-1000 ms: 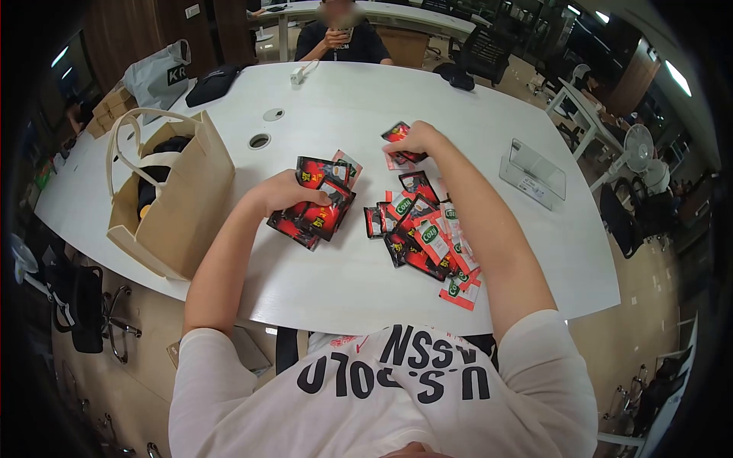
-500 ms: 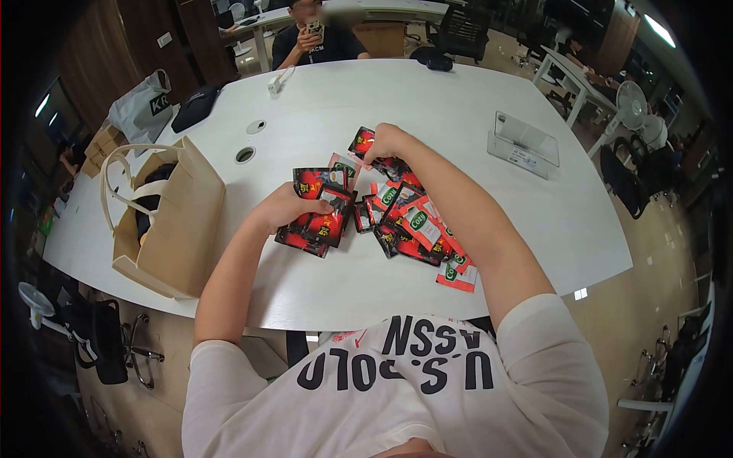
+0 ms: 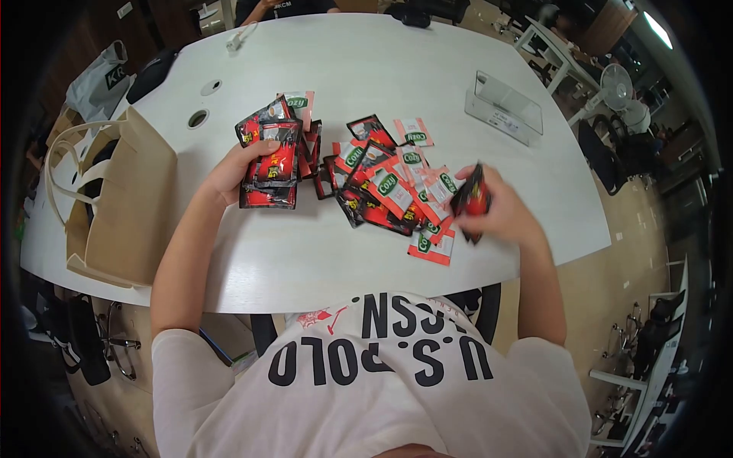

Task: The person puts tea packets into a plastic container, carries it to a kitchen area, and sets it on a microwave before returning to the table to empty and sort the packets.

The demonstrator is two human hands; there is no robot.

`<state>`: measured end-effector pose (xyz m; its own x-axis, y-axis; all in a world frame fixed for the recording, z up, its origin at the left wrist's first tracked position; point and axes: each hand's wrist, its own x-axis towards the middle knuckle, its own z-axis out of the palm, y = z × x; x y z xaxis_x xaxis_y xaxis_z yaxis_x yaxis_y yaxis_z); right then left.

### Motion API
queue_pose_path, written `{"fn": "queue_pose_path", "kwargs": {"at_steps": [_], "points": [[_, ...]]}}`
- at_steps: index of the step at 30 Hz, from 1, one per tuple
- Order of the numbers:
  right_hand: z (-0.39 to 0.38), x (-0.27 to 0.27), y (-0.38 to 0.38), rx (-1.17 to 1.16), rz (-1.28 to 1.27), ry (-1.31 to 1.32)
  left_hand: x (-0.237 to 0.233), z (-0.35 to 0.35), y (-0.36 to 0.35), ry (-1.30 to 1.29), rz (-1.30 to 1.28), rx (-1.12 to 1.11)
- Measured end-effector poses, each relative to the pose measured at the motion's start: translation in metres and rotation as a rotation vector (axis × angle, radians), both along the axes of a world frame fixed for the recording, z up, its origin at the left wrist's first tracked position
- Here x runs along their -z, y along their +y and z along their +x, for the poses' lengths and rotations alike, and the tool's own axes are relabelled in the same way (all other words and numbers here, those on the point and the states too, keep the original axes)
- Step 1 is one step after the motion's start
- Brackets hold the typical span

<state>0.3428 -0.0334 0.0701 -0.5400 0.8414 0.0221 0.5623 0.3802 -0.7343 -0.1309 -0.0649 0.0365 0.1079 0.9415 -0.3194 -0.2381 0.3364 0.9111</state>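
Head view, looking down past a white T-shirt point(image 3: 374, 382) with black lettering. Grips a stack of red-and-black sachets point(image 3: 269, 164) in the left hand point(image 3: 229, 172), fingers curled over the near side of the stack, with its lower edge either resting on the table point(image 3: 366, 69) or just above it; hard to tell from this angle. Pinches a single red sachet point(image 3: 471, 197) in the right hand point(image 3: 504, 217), closed around it and held just beside the right edge of the loose pile point(image 3: 389, 191); blurred there, so no reading the print. Shows that pile spread on the table between the two hands: overlapping red-and-white sachets with green oval labels, mixed with darker red-and-black ones, plus one pale sachet point(image 3: 414, 131) lying a little apart at the far side. Shows a few more sachets fanned out behind the held stack, among them a pale-topped one point(image 3: 299, 101). Farther left, at the table's edge near the left forearm, a brown paper bag point(image 3: 126, 206) with cream handles, standing open with something dark inside. Beyond it, two round cable holes point(image 3: 198, 118), a black pouch point(image 3: 153, 72) and a grey bag point(image 3: 95, 72). Well apart on the far right of the table, a clear acrylic stand point(image 3: 504, 107); past that edge, a white fan point(image 3: 617, 85). At the far end, a person in a dark top point(image 3: 282, 6), mostly cut off by the frame.
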Motion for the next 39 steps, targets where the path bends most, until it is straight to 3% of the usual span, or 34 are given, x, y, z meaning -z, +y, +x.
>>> {"fn": "queue_pose_path", "kwargs": {"at_steps": [4, 7, 13, 19, 27, 30, 31, 35, 39], "points": [[0.005, 0.057, -0.045, -0.098, 0.295, -0.12, 0.002, 0.041, -0.001, -0.006, 0.098, -0.032], [-0.014, 0.07, -0.043, 0.042, 0.299, -0.126, 0.007, 0.061, 0.004, 0.031, 0.129, -0.047], [-0.057, 0.076, -0.008, 0.083, 0.354, -0.073, 0.015, 0.084, 0.021, -0.043, 0.083, -0.001], [-0.093, 0.086, 0.037, -0.029, 0.382, 0.028, 0.013, 0.087, 0.015, -0.123, 0.114, 0.035], [-0.133, 0.079, 0.041, -0.051, 0.442, 0.128, 0.022, 0.072, 0.017, -0.314, 0.055, 0.031], [-0.137, 0.075, 0.042, 0.07, 0.354, 0.183, 0.015, 0.077, 0.014, -0.356, 0.075, 0.105], [-0.138, 0.067, 0.046, 0.019, 0.227, 0.169, 0.013, 0.08, 0.013, -0.374, 0.087, 0.132], [-0.148, 0.085, 0.075, -0.053, 0.248, 0.339, 0.015, 0.083, 0.012, -0.412, 0.067, 0.071], [-0.151, 0.08, 0.081, -0.078, 0.104, 0.399, 0.02, 0.079, 0.012, -0.456, 0.084, 0.077]]}}
